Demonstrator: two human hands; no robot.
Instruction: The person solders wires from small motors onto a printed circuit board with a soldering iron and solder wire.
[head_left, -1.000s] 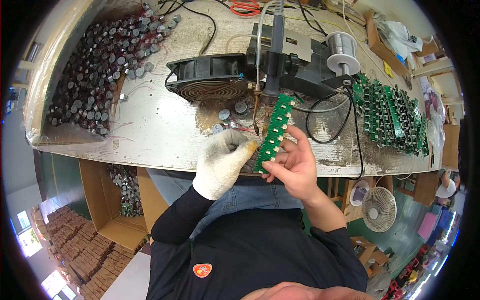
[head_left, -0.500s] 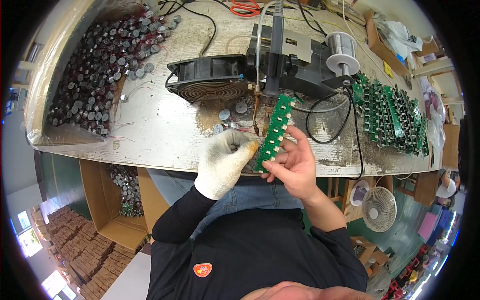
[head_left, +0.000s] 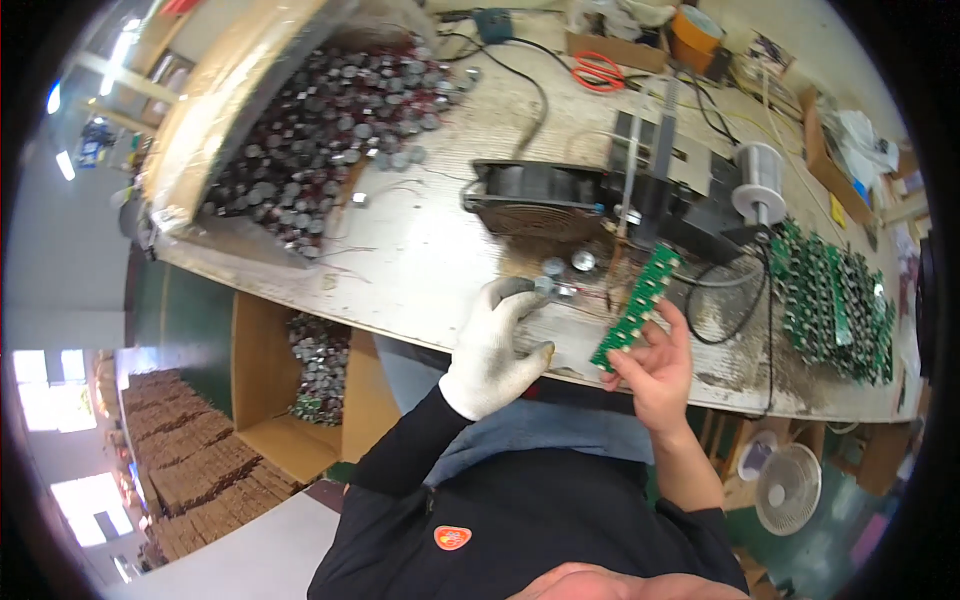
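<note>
My bare right hand (head_left: 655, 372) pinches the lower end of a long narrow green circuit board (head_left: 636, 305), which stands tilted above the table's front edge. My white-gloved left hand (head_left: 498, 345) is off the board, just to its left. Its fingertips reach over a small grey cylindrical part (head_left: 546, 287) on the worn tabletop (head_left: 420, 260), while the thumb stays apart below. Two more grey round parts (head_left: 568, 264) lie just beyond, near a thin soldering tip.
A black fan (head_left: 540, 196) and a black fixture (head_left: 672, 190) stand behind the hands. A solder spool (head_left: 758, 182) and a pile of green boards (head_left: 835, 300) are at the right. A heap of dark cylindrical parts (head_left: 300, 130) fills the left. Red scissors (head_left: 600, 70) lie at the back.
My left hand has let go of the green board and moved left and forward onto the loose grey parts. My right hand still holds the board, now alone.
</note>
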